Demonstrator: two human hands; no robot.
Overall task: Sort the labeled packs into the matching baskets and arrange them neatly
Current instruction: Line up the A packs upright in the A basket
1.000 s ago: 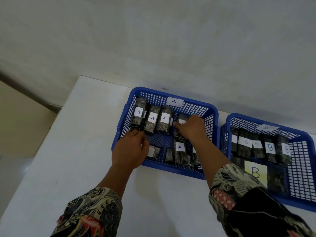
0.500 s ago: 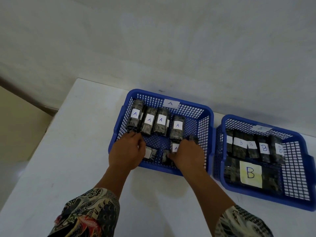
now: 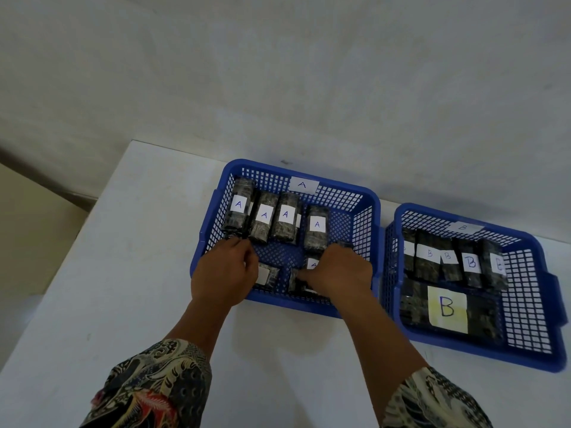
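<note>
Both hands work inside basket A (image 3: 375, 205), the left of two blue mesh baskets on the white desk (image 3: 123, 273). Left hand (image 3: 224, 274), fingers curled, rests at the near left of the basket, its fingertips at the near end of the leftmost pack; whether it pinches that pack cannot be told. Right hand (image 3: 340, 273), fingers curled, closes over a pack (image 3: 298, 279) in the near row, thumb along its left side. Far row: four A packs (image 3: 285, 222) lying side by side, the fourth set slightly nearer and apart from the other three. Another pack (image 3: 265, 274) lies in the near row, partly hidden by the left hand. Basket B (image 3: 547, 288), to the right, holds a far row of B packs (image 3: 469, 262) and a large B pack (image 3: 448, 307) near.

Handling, as judged: packs appear small, light, wrapped in glossy film, hence somewhat slippery and slightly yielding. Best hold is across the narrow width, thumb on one long side and fingers on the other, near the middle at the paper label, so that each pack can be slid label-up against its neighbour without tipping.
</note>
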